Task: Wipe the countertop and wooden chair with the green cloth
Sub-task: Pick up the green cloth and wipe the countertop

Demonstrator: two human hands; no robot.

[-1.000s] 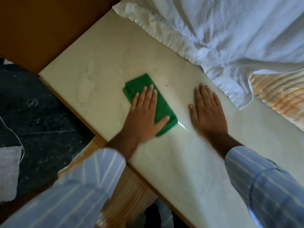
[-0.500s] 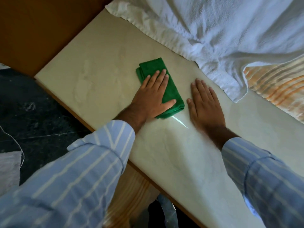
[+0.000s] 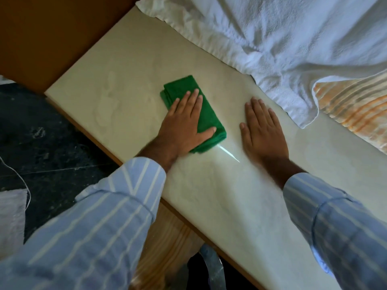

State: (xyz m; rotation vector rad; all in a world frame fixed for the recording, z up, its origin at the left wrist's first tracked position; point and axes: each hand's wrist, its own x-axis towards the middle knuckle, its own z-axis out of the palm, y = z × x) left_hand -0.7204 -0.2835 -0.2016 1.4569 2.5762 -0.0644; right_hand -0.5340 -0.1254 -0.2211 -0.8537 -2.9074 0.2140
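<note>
A folded green cloth (image 3: pixel 210 117) lies on the pale countertop (image 3: pixel 125 80), near its middle. My left hand (image 3: pixel 184 126) presses flat on top of it, fingers pointing away from me, thumb along the cloth's near edge. My right hand (image 3: pixel 262 130) rests flat on the bare countertop to the right of the cloth, a short gap apart, holding nothing. Below the counter's front edge a piece of the wooden chair (image 3: pixel 167 237) shows between my sleeves.
A rumpled white towel (image 3: pixel 282 38) covers the far right of the counter, with an orange-striped cloth (image 3: pixel 356 105) beside it. A brown panel (image 3: pixel 52 28) borders the counter at the far left. The dark floor (image 3: pixel 41 143) lies to the left, with a white rag (image 3: pixel 10 216).
My left hand slid the green cloth away from me across the counter, then slightly back to the left. My right hand stayed flat in about the same place.
</note>
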